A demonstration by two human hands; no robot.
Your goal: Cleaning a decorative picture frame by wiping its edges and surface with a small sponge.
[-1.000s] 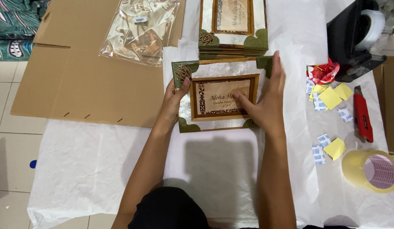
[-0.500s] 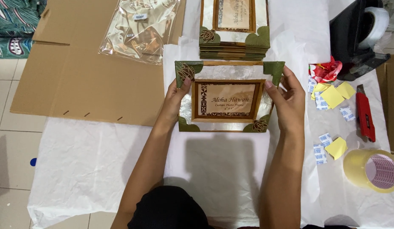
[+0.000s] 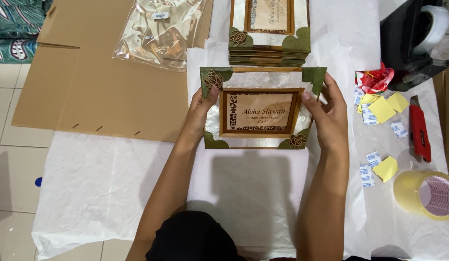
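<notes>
You have the rectangular wooden photo frame with green leaf corners and a pearly border held up between both hands, just above the sheet of white tissue paper that covers the counter. Your left hand has its grip clamped on the frame's left edge, thumb on the front near the carved turtle corner; your right hand is clamped on the right edge the same way. The frame sits face up and roughly level, in the middle of the scene, just near of the stack of matching frames at the far side. By the look of it, you are at the stage of checking or placing one frame on the paper. A next move would call for lowering it flat and square on the sheet, with enough paper free on each side, without creasing the tissue. To the right lie yellow and white paper tabs, a red utility knife and a roll of clear packing tape; a flat brown cardboard sheet lies far left.
</notes>
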